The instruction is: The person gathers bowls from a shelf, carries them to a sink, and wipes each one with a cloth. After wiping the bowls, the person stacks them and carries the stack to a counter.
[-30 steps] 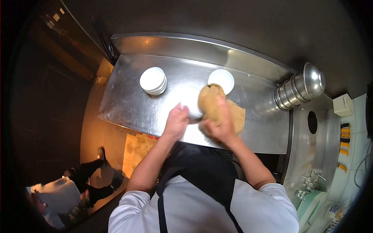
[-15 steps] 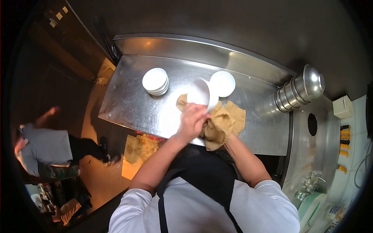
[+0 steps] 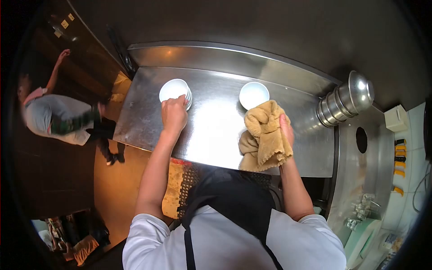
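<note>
At the left of the steel counter, my left hand point(image 3: 174, 114) pinches the near rim of the top white bowl point(image 3: 173, 87) in a short stack, its thumb hidden. Bunched in my right hand point(image 3: 286, 130) is a tan cloth point(image 3: 265, 135), thick and folded, hanging down towards the counter's front edge. Just behind the cloth sits another white bowl point(image 3: 254, 95), its near rim partly covered by the cloth in this view.
Nested steel bowls point(image 3: 346, 100) lean at the right end of the steel counter point(image 3: 211, 121). Beyond is a sink area with a tap point(image 3: 365, 206); yellow-and-black handles point(image 3: 399, 158) line the tiled wall. Another person point(image 3: 67, 118) is on the floor area at left.
My left hand has moved left to the stack; the white bowl it held against the cloth is no longer between my hands. The cloth has shifted right with my right hand. The other person has moved.
</note>
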Motion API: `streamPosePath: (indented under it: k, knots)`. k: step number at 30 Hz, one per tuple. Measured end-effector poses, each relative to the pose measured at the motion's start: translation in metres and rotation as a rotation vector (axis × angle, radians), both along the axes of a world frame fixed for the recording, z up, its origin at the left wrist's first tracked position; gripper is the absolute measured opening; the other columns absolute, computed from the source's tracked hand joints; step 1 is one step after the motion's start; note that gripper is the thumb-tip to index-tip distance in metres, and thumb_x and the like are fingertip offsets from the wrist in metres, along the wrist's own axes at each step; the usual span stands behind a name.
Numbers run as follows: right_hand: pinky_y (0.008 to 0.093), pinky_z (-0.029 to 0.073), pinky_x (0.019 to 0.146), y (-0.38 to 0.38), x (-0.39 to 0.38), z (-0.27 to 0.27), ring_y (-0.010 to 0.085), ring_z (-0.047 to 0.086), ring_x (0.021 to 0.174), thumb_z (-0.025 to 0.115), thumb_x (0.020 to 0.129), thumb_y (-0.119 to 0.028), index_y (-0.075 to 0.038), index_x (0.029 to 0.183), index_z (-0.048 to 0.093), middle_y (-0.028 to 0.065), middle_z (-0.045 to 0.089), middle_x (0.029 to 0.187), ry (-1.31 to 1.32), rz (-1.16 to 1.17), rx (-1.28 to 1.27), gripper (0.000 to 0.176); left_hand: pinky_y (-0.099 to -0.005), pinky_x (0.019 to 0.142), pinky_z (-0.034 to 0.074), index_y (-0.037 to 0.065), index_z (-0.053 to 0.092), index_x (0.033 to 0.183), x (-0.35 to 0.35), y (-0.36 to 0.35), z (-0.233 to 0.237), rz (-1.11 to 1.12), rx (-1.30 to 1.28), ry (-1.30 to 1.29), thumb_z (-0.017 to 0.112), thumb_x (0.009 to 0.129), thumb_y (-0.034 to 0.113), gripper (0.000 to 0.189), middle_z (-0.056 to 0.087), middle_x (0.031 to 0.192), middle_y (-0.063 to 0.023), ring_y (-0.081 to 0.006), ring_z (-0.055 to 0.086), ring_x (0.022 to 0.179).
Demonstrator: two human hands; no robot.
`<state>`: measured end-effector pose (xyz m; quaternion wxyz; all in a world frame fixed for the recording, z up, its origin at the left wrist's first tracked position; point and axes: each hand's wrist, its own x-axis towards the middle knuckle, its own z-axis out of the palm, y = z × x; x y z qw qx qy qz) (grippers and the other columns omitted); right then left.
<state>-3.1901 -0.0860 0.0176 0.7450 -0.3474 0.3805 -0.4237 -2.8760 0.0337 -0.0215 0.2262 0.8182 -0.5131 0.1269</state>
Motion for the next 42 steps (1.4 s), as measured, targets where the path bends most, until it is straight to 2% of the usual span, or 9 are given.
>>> streamPosePath:
  k: [4, 10, 16, 25, 30, 33, 34, 38, 42]
  knots:
    - [0.0339, 0.057, 0.076, -0.026, -0.044, -0.006, 0.0212, 0.068, 0.088, 0.049, 0.102, -0.039, 0.002, 0.120, 0.058, 0.0133, 0.066, 0.105, 0.115, -0.281, -0.172, 0.046, -0.0455, 0.094, 0.043, 0.001, 0.063, 0.116, -0.037, -0.017, 0.028, -0.001, -0.215, -0.289, 0.073, 0.081, 0.020, 0.041, 0.066, 0.107, -0.0202, -0.0350, 0.061, 0.104]
    - [0.0327, 0.056, 0.075, -0.042, -0.076, 0.026, 0.0203, 0.068, 0.088, 0.048, 0.102, -0.037, 0.003, 0.119, 0.058, 0.0119, 0.067, 0.104, 0.204, -0.449, -0.430, 0.044, -0.0520, 0.110, 0.033, 0.002, 0.059, 0.125, -0.134, -0.082, -0.005, -0.579, -0.131, 0.143, 0.073, 0.082, 0.027, 0.051, 0.058, 0.129, -0.0191, -0.0343, 0.051, 0.125]
    - [0.0294, 0.047, 0.081, -0.026, -0.071, 0.008, 0.0140, 0.060, 0.090, 0.052, 0.102, -0.033, 0.005, 0.114, 0.061, 0.0074, 0.065, 0.103, 0.260, -0.314, -0.517, 0.042, -0.0635, 0.113, 0.018, 0.005, 0.060, 0.125, -0.172, -0.146, -0.033, -0.393, 0.347, 0.110, 0.059, 0.091, 0.030, 0.042, 0.060, 0.127, -0.0162, -0.0329, 0.051, 0.125]
    - [0.0307, 0.049, 0.084, -0.020, -0.087, -0.016, 0.0150, 0.061, 0.095, 0.052, 0.102, -0.032, 0.005, 0.117, 0.060, 0.0080, 0.065, 0.107, 0.245, -0.288, -0.329, 0.040, -0.0628, 0.116, 0.009, 0.000, 0.066, 0.105, -0.147, -0.118, -0.016, -0.434, 0.166, 0.701, 0.051, 0.095, 0.023, 0.028, 0.070, 0.101, -0.0135, -0.0349, 0.064, 0.096]
    - [0.0347, 0.046, 0.097, -0.007, -0.058, -0.016, 0.0232, 0.059, 0.112, 0.062, 0.096, -0.020, 0.004, 0.125, 0.058, 0.0162, 0.062, 0.124, 0.413, -0.118, -0.486, 0.038, -0.0268, 0.080, 0.047, -0.001, 0.062, 0.115, -0.157, -0.079, 0.015, -0.513, -0.213, 1.428, 0.056, 0.097, 0.017, 0.026, 0.068, 0.097, -0.0048, -0.0095, 0.059, 0.090]
    - [0.0421, 0.028, 0.114, 0.019, -0.004, 0.015, 0.0340, 0.035, 0.140, 0.067, 0.090, -0.022, 0.003, 0.128, 0.059, 0.0265, 0.034, 0.150, 0.680, 0.141, -1.305, 0.047, -0.0291, 0.074, 0.050, -0.002, 0.063, 0.113, -0.184, -0.044, 0.005, -0.667, -0.204, 0.826, 0.054, 0.098, 0.014, 0.023, 0.069, 0.092, -0.0059, -0.0088, 0.060, 0.084]
    - [0.0406, 0.038, 0.107, 0.016, 0.004, 0.021, 0.0310, 0.051, 0.127, 0.064, 0.092, -0.026, 0.002, 0.125, 0.061, 0.0216, 0.054, 0.136, 0.750, 0.049, -1.381, 0.044, -0.0282, 0.076, 0.050, -0.003, 0.062, 0.114, -0.183, -0.035, 0.007, -0.673, -0.131, 0.923, 0.054, 0.097, 0.011, 0.023, 0.070, 0.095, -0.0060, -0.0089, 0.061, 0.087]
    - [0.0311, 0.050, 0.090, -0.021, 0.021, 0.034, 0.0161, 0.063, 0.103, 0.058, 0.097, -0.020, 0.003, 0.127, 0.059, 0.0105, 0.069, 0.112, 0.029, 0.408, -0.245, 0.038, -0.0288, 0.072, 0.051, -0.004, 0.064, 0.105, -0.184, -0.014, 0.037, -0.671, -0.183, 1.191, 0.056, 0.093, 0.008, 0.019, 0.069, 0.088, -0.0123, -0.0148, 0.063, 0.077]
    - [0.0344, 0.040, 0.104, 0.018, 0.042, 0.010, 0.0225, 0.054, 0.121, 0.055, 0.098, -0.020, 0.005, 0.131, 0.055, 0.0166, 0.059, 0.129, 0.415, 0.142, -0.900, 0.041, -0.0300, 0.071, 0.052, -0.005, 0.064, 0.107, -0.164, -0.018, 0.009, -0.557, -0.254, 1.100, 0.050, 0.093, 0.005, 0.022, 0.070, 0.088, -0.0134, -0.0152, 0.066, 0.079]
